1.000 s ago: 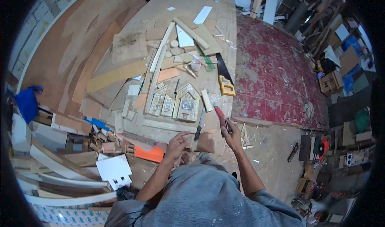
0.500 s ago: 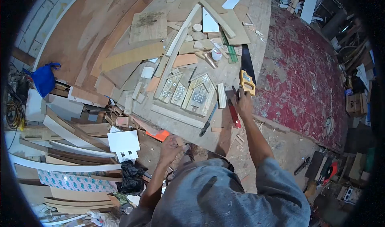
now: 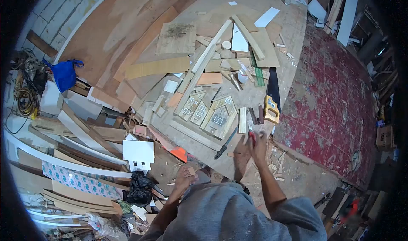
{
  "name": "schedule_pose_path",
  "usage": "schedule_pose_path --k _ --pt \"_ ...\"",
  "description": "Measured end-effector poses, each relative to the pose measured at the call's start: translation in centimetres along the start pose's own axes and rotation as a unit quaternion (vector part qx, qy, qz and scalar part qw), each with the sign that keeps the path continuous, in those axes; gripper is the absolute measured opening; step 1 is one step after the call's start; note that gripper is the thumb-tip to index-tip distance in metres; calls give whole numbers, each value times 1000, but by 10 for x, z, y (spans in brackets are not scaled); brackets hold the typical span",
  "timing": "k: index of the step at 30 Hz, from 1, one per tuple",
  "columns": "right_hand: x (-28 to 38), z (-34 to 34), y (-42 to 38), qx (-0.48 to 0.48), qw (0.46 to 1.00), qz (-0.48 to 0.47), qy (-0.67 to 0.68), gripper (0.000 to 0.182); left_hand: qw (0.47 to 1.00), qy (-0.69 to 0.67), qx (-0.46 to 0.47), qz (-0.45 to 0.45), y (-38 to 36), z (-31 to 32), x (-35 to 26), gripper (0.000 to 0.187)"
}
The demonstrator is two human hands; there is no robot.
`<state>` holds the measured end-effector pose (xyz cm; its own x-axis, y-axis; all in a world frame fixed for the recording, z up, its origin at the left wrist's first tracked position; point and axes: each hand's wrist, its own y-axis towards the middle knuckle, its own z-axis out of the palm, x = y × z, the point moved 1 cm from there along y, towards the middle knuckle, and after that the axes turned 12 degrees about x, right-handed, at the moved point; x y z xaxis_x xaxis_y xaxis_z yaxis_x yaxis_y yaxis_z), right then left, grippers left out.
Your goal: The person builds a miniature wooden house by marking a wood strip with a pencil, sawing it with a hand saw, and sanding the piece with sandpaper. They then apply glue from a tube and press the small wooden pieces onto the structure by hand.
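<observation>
Low at the table's front edge, my left hand [image 3: 184, 177] is closed around a small wood piece [image 3: 191, 171]. My right hand [image 3: 257, 146] grips a red-handled tool [image 3: 252, 135] over the table's right front corner. Just beyond it lie dark brown strips [image 3: 256, 114] and a handsaw with a yellow handle [image 3: 271, 109]. To their left are a pale wood block [image 3: 242, 120] and a dark-handled file-like tool [image 3: 220, 151]. Small wooden house shapes with white windows [image 3: 219, 120] lie inside a frame of long wood strips [image 3: 196, 131].
An orange-handled saw [image 3: 179, 153] lies by the front edge. Wood offcuts, a white cup [image 3: 242, 75] and a green strip [image 3: 258, 76] cover the table's far part. Curved boards [image 3: 72, 168] are stacked at left. A worn red surface [image 3: 321, 100] extends at right.
My right hand has moved back from beside the yellow saw handle and now holds the red-handled tool. The brown strips lie on the table. The camera view has shifted.
</observation>
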<state>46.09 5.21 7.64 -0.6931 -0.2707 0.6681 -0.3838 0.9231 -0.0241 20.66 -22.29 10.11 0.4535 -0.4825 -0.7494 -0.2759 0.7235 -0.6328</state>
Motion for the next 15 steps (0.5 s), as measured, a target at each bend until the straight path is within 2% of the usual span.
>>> schedule_pose_path --k 1,3,5,6,8,11,15 --pt "11 1 -20 50 997 25 56 34 999 50 14 6 5 6 -10 46" --pt "14 21 -58 75 993 -35 88 27 994 103 33 8 18 10 -24 43" --pt "36 24 -87 194 969 2 153 30 982 162 96 -30 38 11 -30 37" --pt "44 27 -97 187 970 10 152 30 980 167 106 -32 47 15 -35 37" --pt "57 35 -115 246 946 1 212 32 971 183 143 -60 65 24 -44 31" --pt "63 39 -126 224 952 60 202 33 955 203 201 -73 94 29 -52 30" --pt "48 54 -140 98 966 169 172 34 939 209 258 -93 112 23 -67 36"
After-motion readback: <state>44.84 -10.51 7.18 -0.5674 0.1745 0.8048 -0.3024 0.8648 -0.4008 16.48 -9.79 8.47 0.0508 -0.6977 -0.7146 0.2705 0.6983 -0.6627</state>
